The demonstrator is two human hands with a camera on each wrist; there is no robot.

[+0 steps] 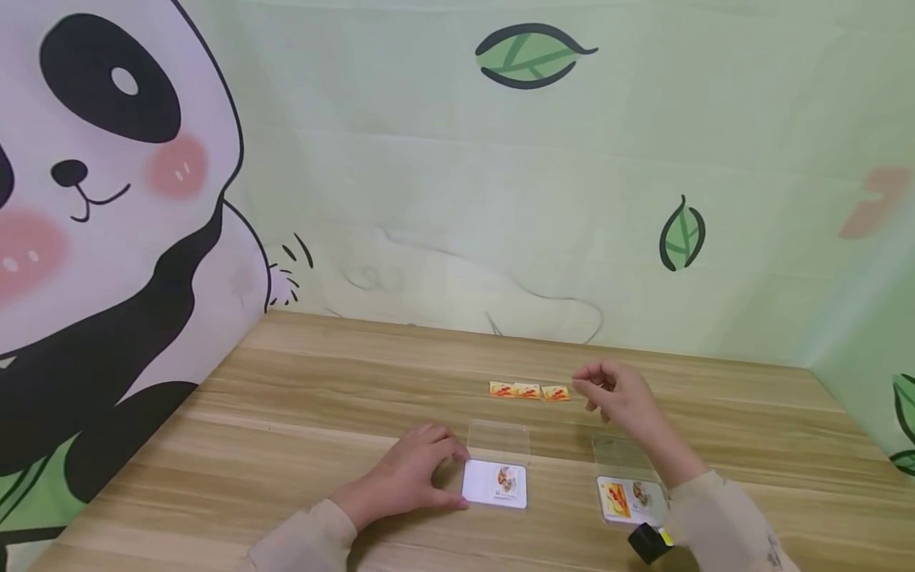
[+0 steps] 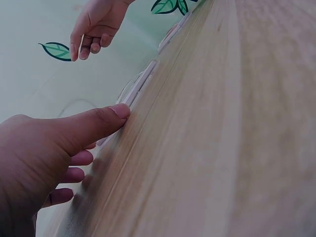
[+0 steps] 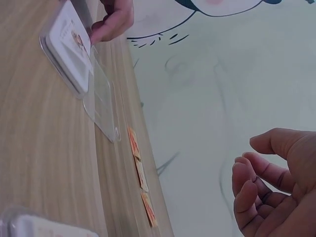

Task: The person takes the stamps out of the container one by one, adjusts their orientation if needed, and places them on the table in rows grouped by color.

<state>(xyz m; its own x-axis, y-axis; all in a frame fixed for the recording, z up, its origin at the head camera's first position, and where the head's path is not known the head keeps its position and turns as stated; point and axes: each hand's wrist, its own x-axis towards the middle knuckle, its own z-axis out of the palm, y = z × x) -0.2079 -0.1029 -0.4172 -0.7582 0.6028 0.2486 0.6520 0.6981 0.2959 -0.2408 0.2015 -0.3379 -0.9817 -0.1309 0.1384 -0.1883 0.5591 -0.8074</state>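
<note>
At the left hand (image 1: 415, 469), a clear-lidded case (image 1: 476, 484) holds one picture label (image 1: 506, 481).

Soft, diffuse light fills the head view, paling the lower middle of the light-green printed fabric wall (image 1: 422, 159); its source cannot be told. Both wrist views are dimmer and greyer. A soft dark shadow lies on the brown wood-grain counter (image 1: 322, 413) beneath the left of the person's hands (image 2: 34, 158). In the left wrist view the near grain smears; print on the small orange-and-yellow paper cards (image 1: 528, 391) is too small to read.
</note>
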